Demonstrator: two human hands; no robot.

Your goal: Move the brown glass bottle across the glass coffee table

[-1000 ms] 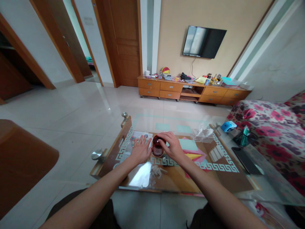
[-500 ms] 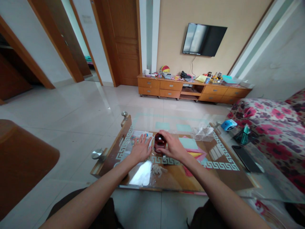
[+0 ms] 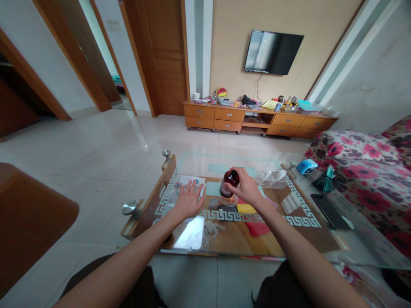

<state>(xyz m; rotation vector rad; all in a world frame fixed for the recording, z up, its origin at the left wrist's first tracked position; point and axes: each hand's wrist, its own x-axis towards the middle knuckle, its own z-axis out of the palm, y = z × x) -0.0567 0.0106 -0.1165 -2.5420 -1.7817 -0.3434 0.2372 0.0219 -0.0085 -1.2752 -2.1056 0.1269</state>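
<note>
While the left hand (image 3: 189, 200) is laid flat, fingers spread, on the glass table (image 3: 308, 239), the dark red bottle (image 3: 228, 183) is gripped by the right hand (image 3: 245, 188) — lifted, tilted — a steady set-down seems called for.

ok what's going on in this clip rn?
A person sits at a glass coffee table. The right hand grips a dark red jar, tilted over coloured paper sheets. The left hand lies flat, fingers spread, on the glass. A small round object, perhaps a lid, sits between the hands.
</note>
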